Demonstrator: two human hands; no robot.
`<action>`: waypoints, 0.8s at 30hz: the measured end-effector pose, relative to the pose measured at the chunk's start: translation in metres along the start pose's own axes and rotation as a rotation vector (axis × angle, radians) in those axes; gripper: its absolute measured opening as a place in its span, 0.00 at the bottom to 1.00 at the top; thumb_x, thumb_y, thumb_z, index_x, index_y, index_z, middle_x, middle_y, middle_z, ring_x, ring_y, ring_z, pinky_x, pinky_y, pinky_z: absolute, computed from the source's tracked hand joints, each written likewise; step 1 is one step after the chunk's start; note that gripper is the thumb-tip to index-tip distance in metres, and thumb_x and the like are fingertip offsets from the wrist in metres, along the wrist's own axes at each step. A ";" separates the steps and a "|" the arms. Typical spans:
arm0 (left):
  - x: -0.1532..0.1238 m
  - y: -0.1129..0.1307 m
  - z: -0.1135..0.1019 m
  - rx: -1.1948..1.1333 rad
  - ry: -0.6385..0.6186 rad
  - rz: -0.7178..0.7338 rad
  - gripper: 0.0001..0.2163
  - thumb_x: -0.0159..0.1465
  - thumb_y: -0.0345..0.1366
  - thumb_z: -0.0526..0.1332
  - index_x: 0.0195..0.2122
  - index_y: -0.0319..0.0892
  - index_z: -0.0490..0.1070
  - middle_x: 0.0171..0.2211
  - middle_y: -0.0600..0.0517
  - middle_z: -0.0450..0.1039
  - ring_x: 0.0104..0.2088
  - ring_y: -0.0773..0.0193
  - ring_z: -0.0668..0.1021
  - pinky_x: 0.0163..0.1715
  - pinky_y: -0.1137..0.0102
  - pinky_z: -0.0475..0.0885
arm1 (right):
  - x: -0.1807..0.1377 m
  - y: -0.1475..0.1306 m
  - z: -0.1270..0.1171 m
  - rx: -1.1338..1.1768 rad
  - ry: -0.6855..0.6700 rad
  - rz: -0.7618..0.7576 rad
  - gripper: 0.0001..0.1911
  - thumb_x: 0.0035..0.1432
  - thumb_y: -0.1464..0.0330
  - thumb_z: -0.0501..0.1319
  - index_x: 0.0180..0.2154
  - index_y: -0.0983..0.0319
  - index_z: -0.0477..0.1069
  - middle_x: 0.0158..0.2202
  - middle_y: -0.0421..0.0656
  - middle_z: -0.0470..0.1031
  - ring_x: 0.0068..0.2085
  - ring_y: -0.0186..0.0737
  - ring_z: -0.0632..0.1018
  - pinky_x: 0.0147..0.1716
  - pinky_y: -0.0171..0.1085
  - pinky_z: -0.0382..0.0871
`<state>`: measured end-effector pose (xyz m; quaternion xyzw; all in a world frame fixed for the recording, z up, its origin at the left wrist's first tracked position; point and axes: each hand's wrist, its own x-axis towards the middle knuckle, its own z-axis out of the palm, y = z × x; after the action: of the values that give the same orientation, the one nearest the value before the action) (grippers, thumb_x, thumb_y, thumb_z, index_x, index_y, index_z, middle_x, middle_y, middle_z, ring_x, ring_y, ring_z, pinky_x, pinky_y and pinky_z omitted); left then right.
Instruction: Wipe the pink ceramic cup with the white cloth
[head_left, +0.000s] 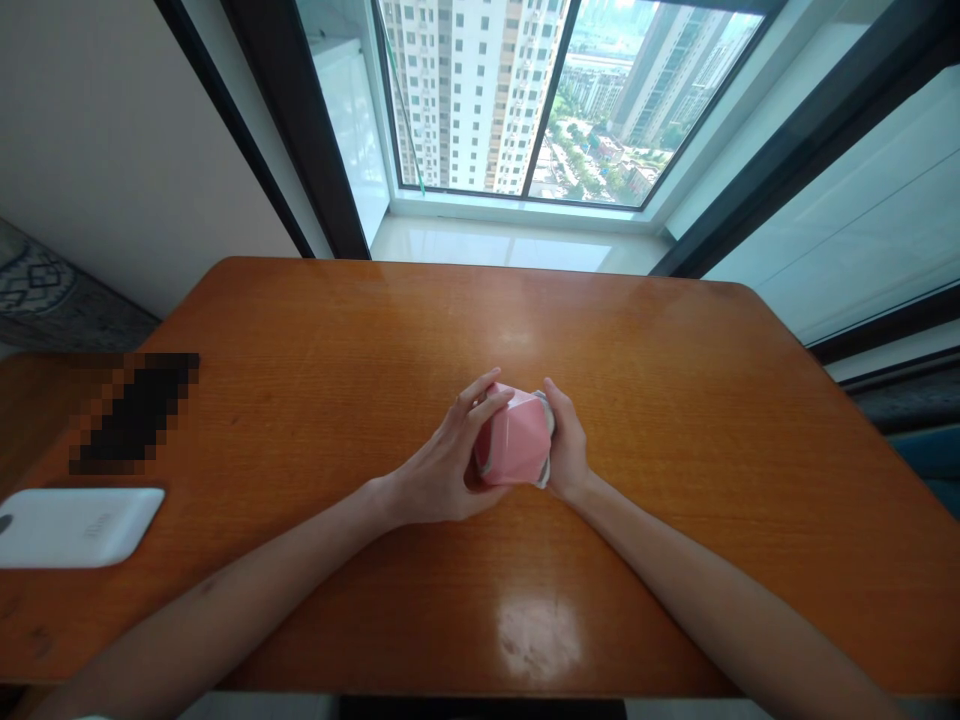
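Near the frame's bottom edge, the glossy orange wooden bench (675, 420) carried both hands: left hand (439, 470) and right hand (568, 450) clasped a faceted pink plastic box (516, 445) mid-frame, seemingly mid-manipulation.

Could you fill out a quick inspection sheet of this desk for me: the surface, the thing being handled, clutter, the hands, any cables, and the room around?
Surface: glossy orange wooden table, with window glare near the front edge.
Job's things: pink faceted object, held between both hands just above or on the table.
Clutter: white flat device at the left edge; a blurred-out dark item behind it.
Hands: left hand wraps the object's left side, fingers over its top; right hand grips its right side.
Cables: nothing seen.
Surroundings: large window showing high-rise buildings; white wall on the left.
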<state>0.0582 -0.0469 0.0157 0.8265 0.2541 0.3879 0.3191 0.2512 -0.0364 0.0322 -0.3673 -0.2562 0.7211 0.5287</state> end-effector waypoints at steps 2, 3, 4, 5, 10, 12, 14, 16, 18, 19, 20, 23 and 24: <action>-0.001 0.000 0.000 0.008 -0.005 -0.007 0.54 0.67 0.34 0.74 0.83 0.56 0.37 0.83 0.36 0.40 0.84 0.35 0.50 0.80 0.35 0.61 | 0.001 -0.002 0.000 -0.001 -0.032 0.028 0.29 0.57 0.39 0.72 0.26 0.57 0.72 0.22 0.40 0.76 0.32 0.45 0.81 0.33 0.40 0.77; -0.001 -0.001 0.000 0.012 -0.006 -0.009 0.54 0.67 0.34 0.74 0.83 0.55 0.37 0.83 0.36 0.39 0.84 0.35 0.50 0.80 0.34 0.60 | 0.002 -0.002 0.000 -0.003 -0.045 0.040 0.29 0.57 0.39 0.72 0.26 0.57 0.73 0.23 0.41 0.78 0.34 0.47 0.83 0.34 0.41 0.77; -0.002 -0.001 0.001 0.017 -0.010 -0.010 0.54 0.68 0.34 0.74 0.83 0.55 0.36 0.84 0.36 0.39 0.84 0.35 0.50 0.80 0.34 0.60 | 0.002 -0.003 0.000 -0.003 -0.055 0.051 0.29 0.57 0.39 0.72 0.27 0.57 0.73 0.24 0.42 0.79 0.35 0.48 0.84 0.34 0.41 0.78; -0.003 -0.002 0.001 0.022 -0.013 -0.010 0.54 0.68 0.34 0.73 0.84 0.55 0.36 0.84 0.36 0.38 0.84 0.35 0.49 0.80 0.34 0.59 | 0.003 -0.003 0.000 -0.002 -0.062 0.058 0.29 0.57 0.39 0.72 0.28 0.57 0.74 0.24 0.43 0.80 0.37 0.49 0.84 0.35 0.41 0.78; -0.006 -0.006 0.001 0.052 -0.040 -0.007 0.54 0.67 0.27 0.68 0.84 0.54 0.31 0.84 0.35 0.34 0.85 0.36 0.47 0.80 0.31 0.56 | 0.003 -0.004 0.000 -0.008 -0.086 0.073 0.29 0.57 0.38 0.71 0.30 0.58 0.76 0.26 0.44 0.82 0.39 0.51 0.86 0.36 0.42 0.79; -0.006 -0.007 0.001 0.054 -0.037 -0.005 0.53 0.68 0.26 0.67 0.84 0.55 0.32 0.85 0.36 0.34 0.85 0.36 0.48 0.80 0.30 0.56 | 0.003 -0.004 0.000 -0.009 -0.092 0.075 0.29 0.56 0.38 0.71 0.30 0.58 0.76 0.26 0.44 0.82 0.39 0.51 0.86 0.35 0.42 0.79; -0.005 -0.007 0.002 0.043 -0.025 0.001 0.52 0.68 0.26 0.66 0.84 0.55 0.34 0.84 0.36 0.36 0.85 0.36 0.49 0.80 0.31 0.57 | 0.003 -0.004 0.000 -0.012 -0.095 0.076 0.29 0.56 0.38 0.71 0.30 0.57 0.75 0.26 0.44 0.81 0.38 0.51 0.86 0.35 0.42 0.79; -0.004 -0.006 0.002 0.031 -0.014 0.009 0.51 0.68 0.25 0.66 0.84 0.54 0.35 0.84 0.36 0.38 0.84 0.37 0.50 0.80 0.32 0.58 | 0.003 -0.004 -0.001 -0.015 -0.092 0.073 0.29 0.56 0.38 0.71 0.29 0.57 0.74 0.25 0.43 0.81 0.38 0.50 0.85 0.34 0.42 0.79; -0.003 -0.006 0.003 0.028 -0.012 0.007 0.51 0.68 0.25 0.66 0.84 0.55 0.36 0.83 0.36 0.39 0.84 0.37 0.51 0.80 0.33 0.59 | 0.003 -0.004 -0.001 -0.018 -0.083 0.068 0.29 0.55 0.38 0.72 0.28 0.56 0.73 0.24 0.43 0.80 0.37 0.50 0.85 0.33 0.41 0.78; -0.002 -0.006 0.003 0.031 -0.013 0.004 0.51 0.67 0.25 0.67 0.84 0.55 0.37 0.83 0.36 0.40 0.84 0.37 0.52 0.80 0.33 0.59 | 0.003 -0.004 -0.001 -0.019 -0.078 0.065 0.30 0.55 0.38 0.72 0.27 0.56 0.72 0.24 0.43 0.79 0.37 0.49 0.84 0.33 0.41 0.78; -0.002 -0.006 0.003 0.035 -0.014 0.003 0.52 0.67 0.25 0.67 0.83 0.56 0.37 0.83 0.36 0.40 0.83 0.36 0.52 0.80 0.33 0.59 | 0.003 -0.004 -0.002 -0.022 -0.074 0.062 0.30 0.55 0.38 0.71 0.27 0.56 0.72 0.24 0.42 0.79 0.37 0.49 0.84 0.33 0.41 0.78; -0.001 -0.005 0.002 0.052 -0.017 0.006 0.52 0.66 0.26 0.69 0.83 0.56 0.37 0.82 0.35 0.42 0.83 0.36 0.54 0.79 0.33 0.60 | 0.002 -0.003 -0.001 -0.031 -0.065 0.048 0.30 0.55 0.38 0.71 0.26 0.56 0.70 0.24 0.42 0.78 0.36 0.48 0.84 0.32 0.41 0.77; -0.001 -0.005 0.002 0.059 -0.014 0.009 0.52 0.66 0.26 0.68 0.83 0.55 0.38 0.82 0.34 0.42 0.82 0.35 0.55 0.79 0.33 0.61 | 0.002 -0.003 -0.001 -0.034 -0.063 0.043 0.30 0.55 0.38 0.71 0.26 0.56 0.70 0.24 0.42 0.79 0.36 0.48 0.83 0.32 0.41 0.77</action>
<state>0.0583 -0.0451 0.0105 0.8393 0.2597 0.3759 0.2945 0.2533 -0.0333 0.0338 -0.3589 -0.2769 0.7391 0.4982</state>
